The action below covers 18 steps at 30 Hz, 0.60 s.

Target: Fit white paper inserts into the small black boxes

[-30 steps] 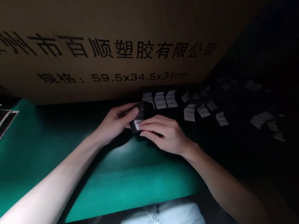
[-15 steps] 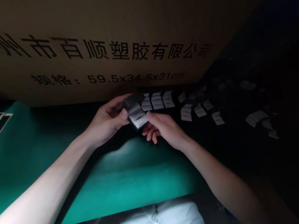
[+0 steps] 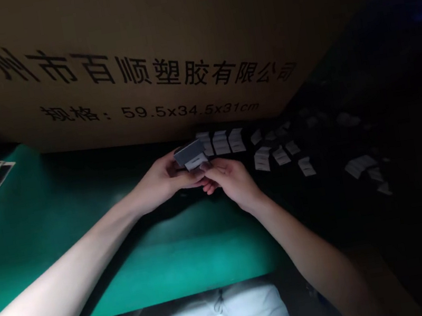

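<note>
Left grip (image 3: 160, 181): clenched on the grey block (image 3: 188, 153); keep it level.
Right grip (image 3: 234, 182): curled at the white paper slip (image 3: 196, 161) under the block; you cannot tell how firmly.
Block position: above the green table's (image 3: 175, 260) far edge, between your hands.
Folded slips (image 3: 224, 142): in rows, right of your hands.

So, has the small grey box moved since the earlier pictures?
Yes, the small grey box sits higher, now level with the nearest white folded cards, and lies turned sideways.
</note>
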Each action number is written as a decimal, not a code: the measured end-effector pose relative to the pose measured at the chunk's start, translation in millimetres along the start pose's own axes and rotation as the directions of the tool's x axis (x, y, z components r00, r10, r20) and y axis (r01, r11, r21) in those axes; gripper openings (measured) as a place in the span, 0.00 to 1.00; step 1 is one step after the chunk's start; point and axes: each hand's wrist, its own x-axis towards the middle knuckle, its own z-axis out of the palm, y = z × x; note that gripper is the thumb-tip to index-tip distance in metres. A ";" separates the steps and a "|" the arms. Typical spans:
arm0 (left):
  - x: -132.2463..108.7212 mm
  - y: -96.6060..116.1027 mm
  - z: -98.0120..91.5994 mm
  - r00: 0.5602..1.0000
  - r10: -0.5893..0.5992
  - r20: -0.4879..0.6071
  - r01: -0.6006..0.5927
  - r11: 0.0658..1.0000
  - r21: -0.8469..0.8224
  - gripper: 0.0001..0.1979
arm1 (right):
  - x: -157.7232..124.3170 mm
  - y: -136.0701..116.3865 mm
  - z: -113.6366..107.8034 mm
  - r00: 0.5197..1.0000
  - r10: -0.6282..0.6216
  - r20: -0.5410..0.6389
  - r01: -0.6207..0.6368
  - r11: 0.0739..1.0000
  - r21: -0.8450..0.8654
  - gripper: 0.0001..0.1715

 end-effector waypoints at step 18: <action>4.8 4.1 -2.5 0.976 -0.202 -0.077 0.175 0.948 -0.266 0.10 | -8.9 -0.2 -3.2 0.879 -0.473 -0.063 0.319 0.681 -0.659 0.32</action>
